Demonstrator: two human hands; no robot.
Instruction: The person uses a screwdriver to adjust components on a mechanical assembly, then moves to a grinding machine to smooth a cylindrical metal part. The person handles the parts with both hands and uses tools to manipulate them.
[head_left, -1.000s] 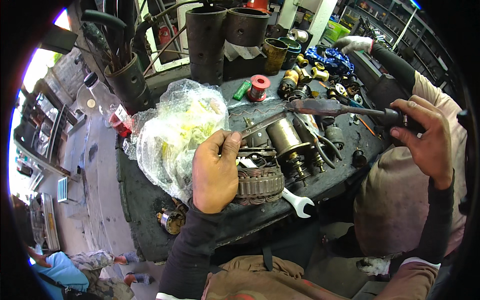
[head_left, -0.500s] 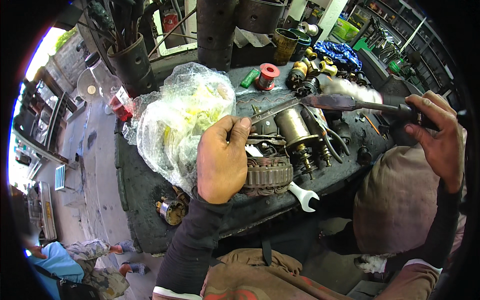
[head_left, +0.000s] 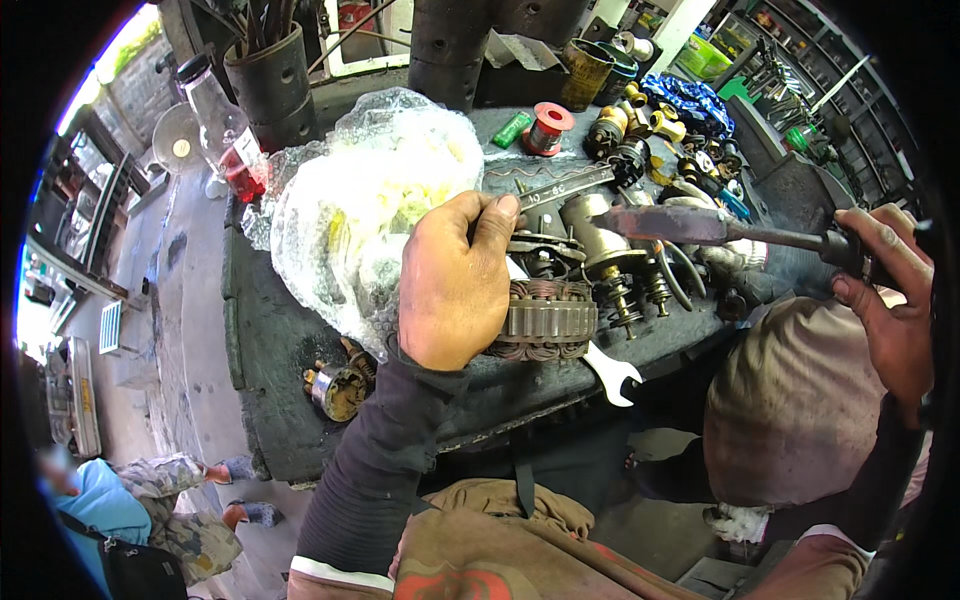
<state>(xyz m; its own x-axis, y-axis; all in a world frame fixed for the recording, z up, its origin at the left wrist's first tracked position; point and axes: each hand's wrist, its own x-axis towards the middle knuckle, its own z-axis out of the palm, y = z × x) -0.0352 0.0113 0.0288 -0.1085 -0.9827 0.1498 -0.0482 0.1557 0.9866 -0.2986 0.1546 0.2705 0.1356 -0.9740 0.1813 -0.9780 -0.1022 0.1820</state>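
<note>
My left hand [head_left: 455, 285] pinches a flat grey solder bar [head_left: 572, 190] between thumb and forefinger, its free end pointing right. My right hand [head_left: 890, 290] holds a large soldering iron [head_left: 672, 225] by its dark handle, the blunt head pointing left. A gap separates the iron's head from the bar. Under and beside my left hand sits a stator [head_left: 545, 322] with copper windings, on the bench. A silvery metal cylinder [head_left: 592, 225] with a shaft stands behind it, partly covered by the iron. An open-ended wrench [head_left: 612, 373] lies by the stator.
Crumpled clear plastic wrap [head_left: 370, 210] covers the bench's left. Behind are a red wire spool [head_left: 548, 130], a bottle with red liquid [head_left: 235, 150] and brass parts [head_left: 665, 122]. A small motor part [head_left: 335, 388] lies near the front edge. A person [head_left: 130, 520] is at lower left.
The soldering iron has moved away from the solder bar's end, which it met before. White smoke over the iron has thinned. The view has shifted slightly.
</note>
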